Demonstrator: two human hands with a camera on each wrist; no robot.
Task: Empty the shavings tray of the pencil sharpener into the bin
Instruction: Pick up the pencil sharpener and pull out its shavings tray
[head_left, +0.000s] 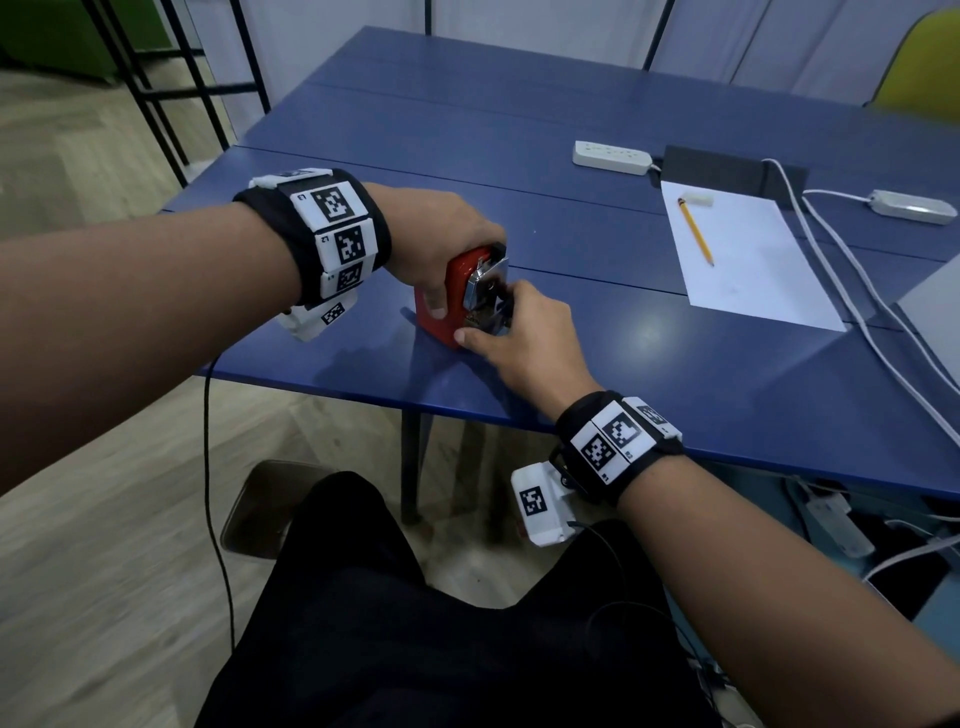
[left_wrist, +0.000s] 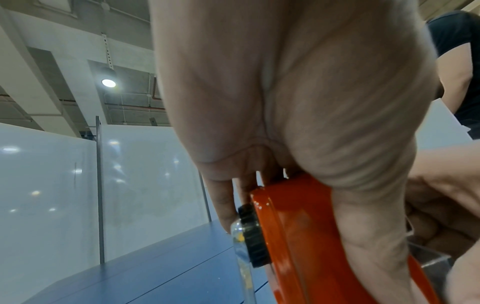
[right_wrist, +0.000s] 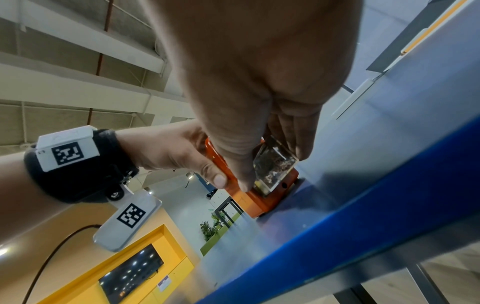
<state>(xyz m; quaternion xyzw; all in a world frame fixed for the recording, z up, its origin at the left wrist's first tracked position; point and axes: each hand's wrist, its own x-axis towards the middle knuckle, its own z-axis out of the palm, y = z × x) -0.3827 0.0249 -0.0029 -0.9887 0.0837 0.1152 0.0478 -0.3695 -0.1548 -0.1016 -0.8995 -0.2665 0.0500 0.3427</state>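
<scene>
Pencil sharpener (head_left: 457, 296), a red crank model, stands on the blue tabletop (head_left: 649, 364) near its front edge, at about 9 o'clock from the white sheet of paper (head_left: 743, 260) where a yellow pencil (head_left: 695, 230) and an eraser (head_left: 697, 199) lie; in the head view the left hand (head_left: 441, 244) wraps over its top with the thumb down the near side, holding the body steady, while the right hand (head_left: 519, 332) comes in from 4 o'clock and its fingers (head_left: 467, 338) pinch at the front of the sharpener, low down where the tray sits. No bin shows in this view. From the left wrist, the left hand (left_wrist: 298, 102) is seen from behind, its fingers curled over the orange-red body (left_wrist: 298, 226), a black knob (left_wrist: 253, 232) at the sharpener's 9 o'clock side. From the right wrist, the clear shavings tray (right_wrist: 272, 164), with dark shavings inside, is still seated in the body, and the right hand (right_wrist: 259, 82) has thumb and fingers closed on its two sides. Judged from this, the task is at its start: the tray is gripped but not drawn out, and pulling it free, carrying it to the bin and tipping it all remain.
</scene>
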